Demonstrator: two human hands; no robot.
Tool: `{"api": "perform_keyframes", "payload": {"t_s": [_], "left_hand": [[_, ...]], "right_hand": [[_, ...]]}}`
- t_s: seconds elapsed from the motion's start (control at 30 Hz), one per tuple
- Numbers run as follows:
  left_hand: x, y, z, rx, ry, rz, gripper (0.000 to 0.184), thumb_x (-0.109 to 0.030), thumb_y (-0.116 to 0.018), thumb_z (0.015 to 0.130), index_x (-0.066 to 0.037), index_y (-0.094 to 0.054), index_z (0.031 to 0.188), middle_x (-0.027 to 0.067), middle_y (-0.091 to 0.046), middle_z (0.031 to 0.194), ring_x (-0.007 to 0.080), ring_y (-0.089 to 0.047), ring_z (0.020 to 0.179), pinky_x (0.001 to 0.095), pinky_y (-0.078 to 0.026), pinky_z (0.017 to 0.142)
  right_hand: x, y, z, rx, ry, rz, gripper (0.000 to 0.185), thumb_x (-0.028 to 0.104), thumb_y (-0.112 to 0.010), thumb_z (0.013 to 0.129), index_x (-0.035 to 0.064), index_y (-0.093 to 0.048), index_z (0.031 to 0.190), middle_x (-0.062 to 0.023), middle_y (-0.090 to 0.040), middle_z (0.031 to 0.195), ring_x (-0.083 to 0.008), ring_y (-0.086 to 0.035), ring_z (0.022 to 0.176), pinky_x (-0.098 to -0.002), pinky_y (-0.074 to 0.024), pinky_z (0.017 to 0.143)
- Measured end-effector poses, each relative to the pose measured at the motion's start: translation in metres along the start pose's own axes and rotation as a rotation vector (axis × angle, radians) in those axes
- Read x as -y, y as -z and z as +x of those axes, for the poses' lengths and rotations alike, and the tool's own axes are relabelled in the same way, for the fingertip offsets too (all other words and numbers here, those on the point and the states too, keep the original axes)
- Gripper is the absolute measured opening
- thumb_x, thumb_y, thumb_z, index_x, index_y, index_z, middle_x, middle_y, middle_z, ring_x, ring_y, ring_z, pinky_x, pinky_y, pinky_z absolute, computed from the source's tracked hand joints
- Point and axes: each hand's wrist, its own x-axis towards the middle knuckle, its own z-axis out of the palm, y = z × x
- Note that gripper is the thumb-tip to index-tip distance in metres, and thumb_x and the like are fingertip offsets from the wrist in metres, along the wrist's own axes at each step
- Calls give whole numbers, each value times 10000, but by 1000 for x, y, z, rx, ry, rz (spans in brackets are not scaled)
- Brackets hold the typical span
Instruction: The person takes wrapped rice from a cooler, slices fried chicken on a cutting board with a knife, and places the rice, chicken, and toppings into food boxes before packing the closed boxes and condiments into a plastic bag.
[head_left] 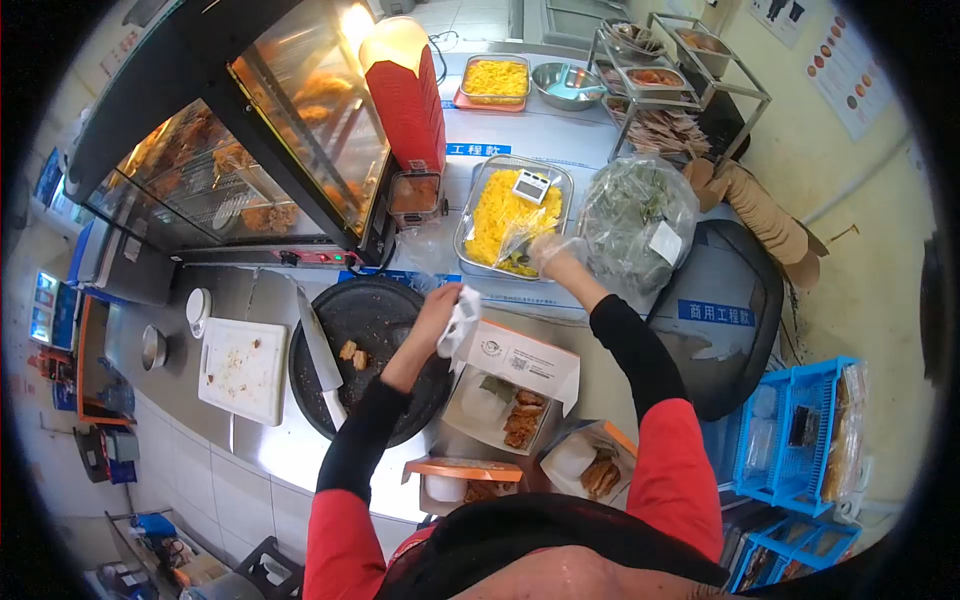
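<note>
My left hand is closed on a white folded piece, thin like paper or plastic, above the edge of the black round board. My right hand, seemingly in a clear plastic glove, reaches to the near right corner of a glass tray of yellow food. Its fingers look pinched, but what they hold is hidden. A small white timer sits on the tray. Below my hands stands an open takeaway box with rice and browned meat.
Two more filled boxes stand near my body. A large knife lies on the black board, beside a white cutting board. A heated cabinet is at left. A bag of greens and a black lid are at right.
</note>
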Motion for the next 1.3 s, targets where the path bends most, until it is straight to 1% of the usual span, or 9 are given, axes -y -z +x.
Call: {"api": "perform_keyframes", "payload": {"t_s": [0.07, 0.2, 0.3, 0.4, 0.6, 0.83, 1.1, 1.2, 1.3], "left_hand": [[1, -12, 31, 12, 293, -96, 248, -232, -403, 899, -122, -505, 1097, 16, -534, 784, 103, -479, 555, 248, -378, 449], [44, -21, 97, -85, 302, -245, 277, -286, -447, 893, -150, -417, 1132, 27, -512, 736, 112, -438, 476, 253, -294, 353], [52, -28, 114, -283, 227, -275, 288, -305, -460, 899, -150, -365, 1121, 41, -528, 739, 117, -453, 471, 251, -289, 344], [55, -28, 120, -367, 183, -247, 286, -263, -490, 897, -125, -362, 1112, 59, -562, 775, 130, -496, 500, 263, -315, 345], [92, -15, 150, -462, 52, -64, 287, -75, -608, 812, -49, -419, 1026, 129, -587, 808, 165, -590, 660, 303, -482, 534], [117, -6, 165, -484, -73, 148, 236, -86, -612, 806, -35, -466, 984, 140, -596, 830, 182, -595, 672, 317, -473, 538], [101, -9, 155, -525, -13, 90, 261, -136, -664, 724, -32, -531, 923, 187, -607, 881, 327, -579, 856, 383, -430, 759], [97, -12, 151, -555, -25, 128, 263, -144, -663, 728, -31, -534, 926, 188, -609, 890, 327, -581, 849, 379, -429, 763], [97, -10, 152, -534, 8, 107, 282, -152, -670, 729, -23, -538, 943, 192, -610, 901, 319, -587, 843, 377, -436, 754]], "right_hand": [[-5, -77, 27, -65, 11, 74, 341, 244, -519, 777, 52, -606, 1045, -167, -642, 869, -319, -626, 776, -439, -477, 694], [34, 31, -17, -131, -323, 346, 282, 220, -515, 781, 78, -619, 1002, -154, -641, 892, -292, -633, 816, -448, -495, 681], [39, 27, -9, -213, -194, 383, 316, 251, -515, 787, 161, -571, 1085, -143, -645, 814, -313, -634, 772, -472, -485, 654], [50, 30, -3, -131, -394, 491, 338, 279, -489, 805, 229, -526, 1137, -142, -638, 803, -312, -636, 741, -465, -484, 634], [48, 33, -14, -188, -99, 323, 356, 301, -489, 814, 158, -516, 1139, -173, -622, 741, -331, -617, 691, -458, -466, 582], [35, 63, -17, 89, -212, 383, 353, 278, -463, 829, 116, -477, 1142, -191, -631, 836, -348, -621, 766, -445, -473, 664], [15, 10, 35, 209, 239, 366, 453, 390, -479, 815, 37, -582, 1079, -228, -613, 975, -360, -605, 883, -414, -475, 748], [47, 103, -8, 129, -79, 485, 536, 518, -512, 775, 35, -633, 973, -219, -618, 967, -350, -608, 879, -405, -479, 755], [48, 89, -10, 74, -203, 407, 609, 589, -543, 724, 45, -624, 985, -209, -625, 939, -339, -611, 873, -401, -480, 755]]}}
